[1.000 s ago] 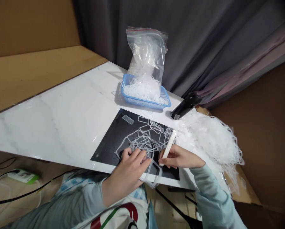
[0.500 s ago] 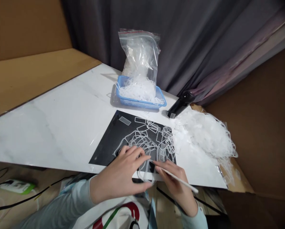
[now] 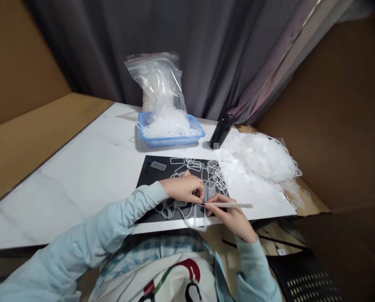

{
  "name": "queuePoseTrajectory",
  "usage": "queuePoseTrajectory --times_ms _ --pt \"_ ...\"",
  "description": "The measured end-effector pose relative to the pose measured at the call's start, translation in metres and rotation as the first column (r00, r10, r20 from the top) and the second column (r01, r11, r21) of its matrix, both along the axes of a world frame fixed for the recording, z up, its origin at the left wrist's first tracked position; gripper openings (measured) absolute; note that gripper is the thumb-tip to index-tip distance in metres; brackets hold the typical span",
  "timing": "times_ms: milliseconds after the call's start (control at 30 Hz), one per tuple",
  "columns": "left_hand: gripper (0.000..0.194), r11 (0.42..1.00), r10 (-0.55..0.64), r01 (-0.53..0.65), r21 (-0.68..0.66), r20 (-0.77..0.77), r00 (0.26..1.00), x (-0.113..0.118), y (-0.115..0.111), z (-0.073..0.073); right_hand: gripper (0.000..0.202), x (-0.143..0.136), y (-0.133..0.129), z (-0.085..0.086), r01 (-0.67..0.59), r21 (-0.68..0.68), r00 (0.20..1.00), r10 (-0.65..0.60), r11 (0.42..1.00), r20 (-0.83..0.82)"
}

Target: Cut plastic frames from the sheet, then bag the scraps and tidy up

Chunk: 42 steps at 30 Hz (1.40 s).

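Observation:
A black mat (image 3: 152,176) lies at the table's front edge, with many thin translucent rectangular frames (image 3: 217,178) scattered over its right and middle parts. Over the middle of the mat is my left hand (image 3: 187,188), its fingers curled and its fingertips close to my right hand; what they pinch is too small to make out. My right hand (image 3: 229,209), at the mat's front right, holds a thin white stick (image 3: 237,205) like a pen, its tip pointing left toward the left fingertips. Some longer translucent loops (image 3: 196,224) hang over the front edge below both hands.
Behind the mat stands a blue basket (image 3: 171,140) holding white loops and a clear zip bag (image 3: 160,84). A black bottle-like object (image 3: 221,130) leans to its right. A large pile of white strands (image 3: 262,159) covers the table's right side. Cardboard walls (image 3: 341,117) flank the table.
My left hand has moved up and over the mat, its spread fingers now curled in. The white stick has turned nearly level. The view has shifted, so the basket appears further left.

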<state>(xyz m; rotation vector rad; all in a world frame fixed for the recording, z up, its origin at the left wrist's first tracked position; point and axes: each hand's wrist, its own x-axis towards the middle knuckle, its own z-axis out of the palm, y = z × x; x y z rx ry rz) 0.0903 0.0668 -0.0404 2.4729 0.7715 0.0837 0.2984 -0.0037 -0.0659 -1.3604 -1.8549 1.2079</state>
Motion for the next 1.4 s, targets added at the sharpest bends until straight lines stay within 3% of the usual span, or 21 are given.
queuePoseTrajectory --times_ms 267,600,733,933,1200,1400 --pt "0.013 0.992 -0.083 0.086 -0.097 0.033 0.996 -0.007 0.008 -0.008 0.03 0.0 0.007 -0.003 -0.011 -0.089 0.994 0.001 0.996 -0.11" --pt "0.015 0.995 -0.091 0.09 0.039 0.027 0.995 -0.007 0.002 -0.017 0.038 -0.003 0.013 0.005 -0.075 -0.174 0.99 0.052 0.982 -0.135" --pt "0.019 0.99 0.047 -0.059 0.129 0.089 0.995 -0.01 0.006 -0.02 0.037 -0.007 0.01 0.012 -0.129 -0.226 0.978 0.087 0.966 -0.188" --pt "0.015 0.917 0.284 -0.326 0.229 0.196 0.938 -0.022 0.021 -0.022 0.032 -0.009 0.006 0.024 -0.214 -0.267 0.971 0.174 0.94 -0.166" --pt "0.013 0.71 0.61 -0.654 0.262 0.236 0.756 -0.045 0.049 -0.03 0.027 -0.01 0.017 0.009 -0.232 -0.162 0.971 0.219 0.959 -0.091" --pt "0.013 0.616 0.716 -0.758 0.215 0.248 0.653 -0.057 0.058 -0.031 0.026 -0.016 0.012 0.011 -0.276 -0.112 0.961 0.271 0.955 -0.054"
